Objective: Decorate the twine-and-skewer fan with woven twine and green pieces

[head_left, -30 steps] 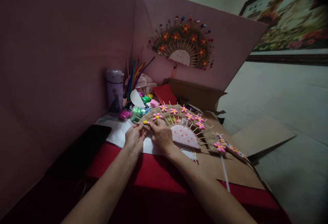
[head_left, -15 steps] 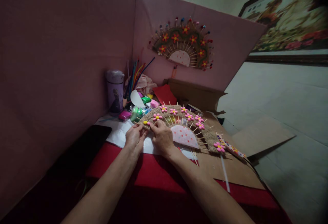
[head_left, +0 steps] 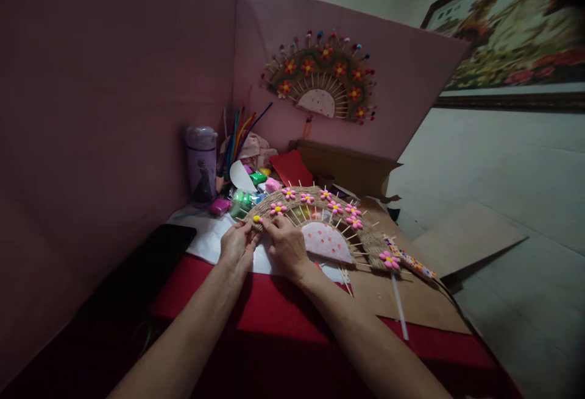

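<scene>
From where I sit, far from the table, I have the fan (head_left: 316, 196) in front of both hands, a wide arch of coarse brown twine woven over thin wooden sticks whose tips poke past the rim. My left hand (head_left: 236, 245) has its fingers closed on the fan's left end. My right hand (head_left: 287, 247) is bent inward beside it, fingertips at a small, smooth pink petal (head_left: 262, 220) that lies against a rounded yellow lump (head_left: 256, 219) on the twine. I cannot tell whether those fingers pinch the petal or only press it. Plump pink flowers with yellow centres dot the rest of the arch, and a flat half-round pad (head_left: 325, 242), pale with red spots, fills the fan's inner curve.

Behind the fan I see shiny plastic packets (head_left: 258, 177), a stiff red sheet (head_left: 291, 166) and a rounded purple tumbler (head_left: 202, 170). Flat brown cardboard (head_left: 411, 301) spreads to the fan's right, and red cloth (head_left: 283, 307) lies in front. Above it, a darker second fan (head_left: 324, 65) with orange flowers and bead-like tips shows against a smooth pink panel (head_left: 402, 76).
</scene>
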### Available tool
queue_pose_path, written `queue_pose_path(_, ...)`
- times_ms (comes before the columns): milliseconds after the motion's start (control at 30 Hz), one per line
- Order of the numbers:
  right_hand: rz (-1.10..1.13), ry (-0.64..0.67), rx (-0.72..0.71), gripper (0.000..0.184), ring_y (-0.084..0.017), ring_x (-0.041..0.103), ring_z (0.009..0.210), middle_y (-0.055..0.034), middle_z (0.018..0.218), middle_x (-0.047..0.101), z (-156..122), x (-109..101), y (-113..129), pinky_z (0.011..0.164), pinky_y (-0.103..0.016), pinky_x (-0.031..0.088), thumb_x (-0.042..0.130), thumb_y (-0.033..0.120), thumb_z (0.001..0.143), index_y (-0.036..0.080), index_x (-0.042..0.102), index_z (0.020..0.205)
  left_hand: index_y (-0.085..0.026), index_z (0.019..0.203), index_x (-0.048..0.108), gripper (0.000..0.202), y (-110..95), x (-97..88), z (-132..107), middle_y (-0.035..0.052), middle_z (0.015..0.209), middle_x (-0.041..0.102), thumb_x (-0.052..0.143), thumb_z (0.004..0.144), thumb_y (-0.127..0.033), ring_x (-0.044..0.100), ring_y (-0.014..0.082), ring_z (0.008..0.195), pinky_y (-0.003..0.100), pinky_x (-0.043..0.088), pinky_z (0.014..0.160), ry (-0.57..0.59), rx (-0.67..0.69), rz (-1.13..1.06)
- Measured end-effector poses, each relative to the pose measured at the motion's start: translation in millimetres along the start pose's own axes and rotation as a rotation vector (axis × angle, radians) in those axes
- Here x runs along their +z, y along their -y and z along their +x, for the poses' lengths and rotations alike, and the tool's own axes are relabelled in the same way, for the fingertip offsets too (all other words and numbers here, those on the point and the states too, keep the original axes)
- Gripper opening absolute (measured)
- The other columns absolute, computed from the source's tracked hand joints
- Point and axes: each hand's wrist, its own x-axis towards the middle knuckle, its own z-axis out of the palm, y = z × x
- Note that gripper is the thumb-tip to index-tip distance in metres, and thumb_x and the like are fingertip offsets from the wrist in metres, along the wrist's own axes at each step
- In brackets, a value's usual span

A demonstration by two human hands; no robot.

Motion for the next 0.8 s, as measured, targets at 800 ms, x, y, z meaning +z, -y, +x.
queue_pose_path(800,-0.023,-0.114,-0.012,0.038,-0.022,0.050,0.094,-0.0090,0.100,0.060,-4.4,-7.0,-9.3,0.078,-0.031,0.043,0.051,0.011,0.081,0.019,0.060,0.117,-0.011,0.077,0.059,0.016,-4.5,18.5,14.4,0.0043,0.070,0.067,0.051,0.079,0.002,0.064,0.0109,0.056,0.023,0.053,0.059,0.076,0.191,0.166)
